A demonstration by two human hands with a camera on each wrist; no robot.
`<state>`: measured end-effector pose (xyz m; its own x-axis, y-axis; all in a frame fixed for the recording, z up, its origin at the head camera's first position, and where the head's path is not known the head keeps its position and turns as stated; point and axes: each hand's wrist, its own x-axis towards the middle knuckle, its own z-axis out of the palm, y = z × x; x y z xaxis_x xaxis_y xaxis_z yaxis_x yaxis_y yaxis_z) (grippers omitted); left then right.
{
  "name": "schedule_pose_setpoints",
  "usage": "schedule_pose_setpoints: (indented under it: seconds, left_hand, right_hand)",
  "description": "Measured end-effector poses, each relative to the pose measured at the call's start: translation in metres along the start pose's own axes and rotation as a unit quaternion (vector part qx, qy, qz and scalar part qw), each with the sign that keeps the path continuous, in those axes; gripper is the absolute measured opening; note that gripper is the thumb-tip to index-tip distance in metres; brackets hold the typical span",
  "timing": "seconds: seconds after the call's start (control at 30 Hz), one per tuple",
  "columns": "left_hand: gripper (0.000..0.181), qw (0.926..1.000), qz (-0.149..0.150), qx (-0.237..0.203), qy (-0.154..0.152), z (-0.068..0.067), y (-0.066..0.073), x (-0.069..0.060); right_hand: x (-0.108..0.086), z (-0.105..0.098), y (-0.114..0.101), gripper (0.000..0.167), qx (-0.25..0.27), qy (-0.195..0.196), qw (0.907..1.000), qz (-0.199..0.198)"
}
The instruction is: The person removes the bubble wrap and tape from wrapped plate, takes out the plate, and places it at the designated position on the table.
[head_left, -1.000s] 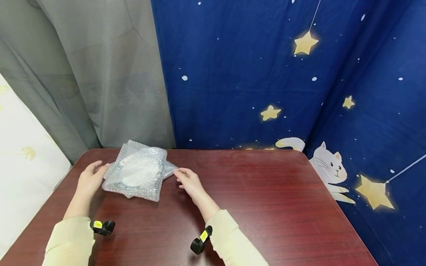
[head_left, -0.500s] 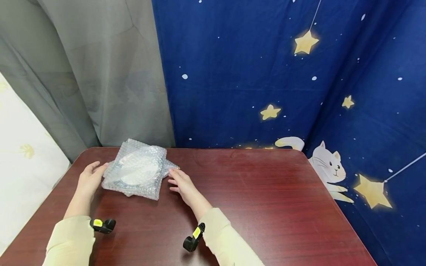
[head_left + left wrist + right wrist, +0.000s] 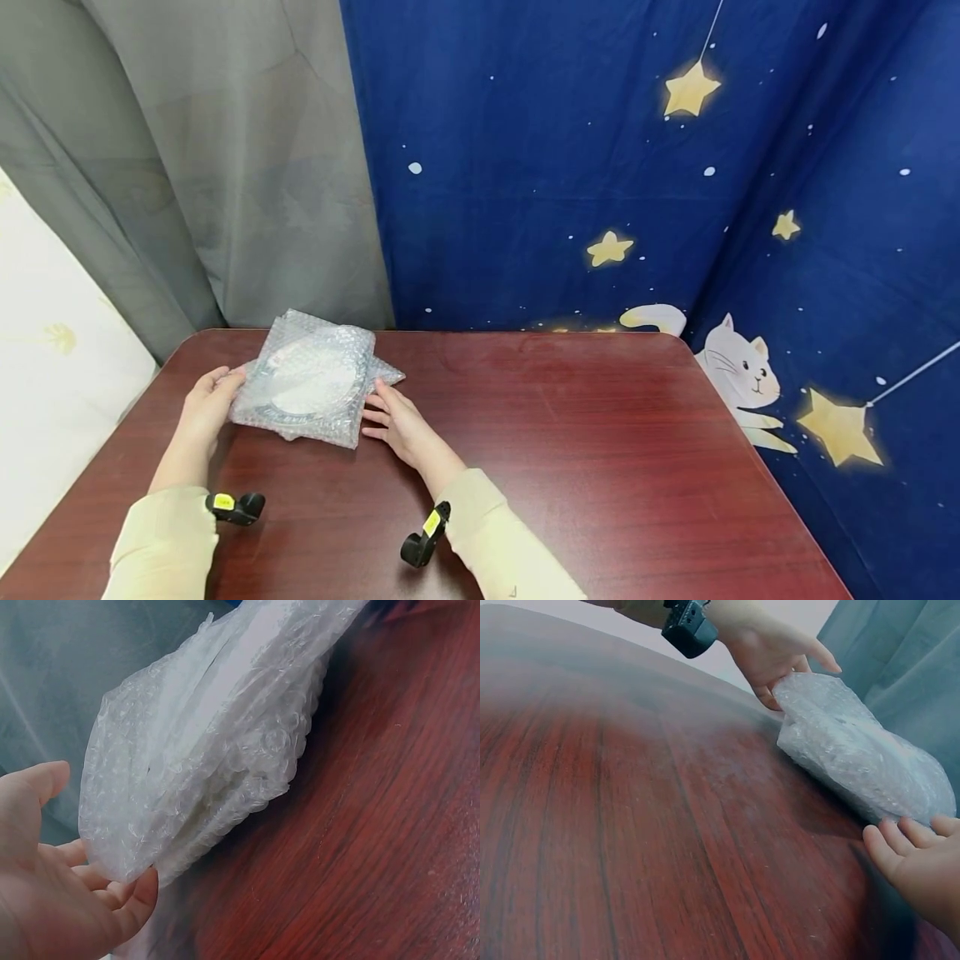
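A bubble-wrapped package (image 3: 307,383) with a pale round shape inside lies at the table's back left, a corner of wrap sticking out on its right. My left hand (image 3: 204,410) is at its left edge; in the left wrist view that hand (image 3: 75,892) has its fingers spread under and against the corner of the bubble wrap (image 3: 187,757), thumb raised off it. My right hand (image 3: 405,427) is at the right edge with fingers extended. In the right wrist view its fingertips (image 3: 904,836) meet the lower edge of the package (image 3: 862,750).
The dark red wooden table (image 3: 585,467) extends to the right and front. Behind it hang a grey curtain (image 3: 270,183) and a blue curtain (image 3: 525,167) with stars and a cat. White fabric (image 3: 52,375) hangs at the left. Each wrist wears a black camera.
My right hand has let go of the protruding corner of wrap and moved left, closer to the package's right edge. My left hand and the package have hardly moved.
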<state>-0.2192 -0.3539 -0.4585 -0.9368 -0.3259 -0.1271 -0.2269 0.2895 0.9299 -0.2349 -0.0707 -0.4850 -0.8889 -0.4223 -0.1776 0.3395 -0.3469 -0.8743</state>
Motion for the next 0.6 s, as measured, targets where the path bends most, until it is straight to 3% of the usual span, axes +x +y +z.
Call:
schedule_pose_setpoints:
  seconds: [0.23, 0.6]
  left_hand:
    - [0.077, 0.9998, -0.004, -0.016, -0.008, 0.0009, -0.0006, -0.0002]
    - [0.072, 0.9995, -0.016, -0.005, -0.028, 0.0051, -0.0016, -0.0021]
  right_hand:
    - [0.0019, 0.0019, -0.0002, 0.071, 0.005, -0.012, 0.9999, 0.008]
    - [0.0067, 0.0047, -0.0069, 0.068, -0.011, -0.035, 0.9989, 0.029]
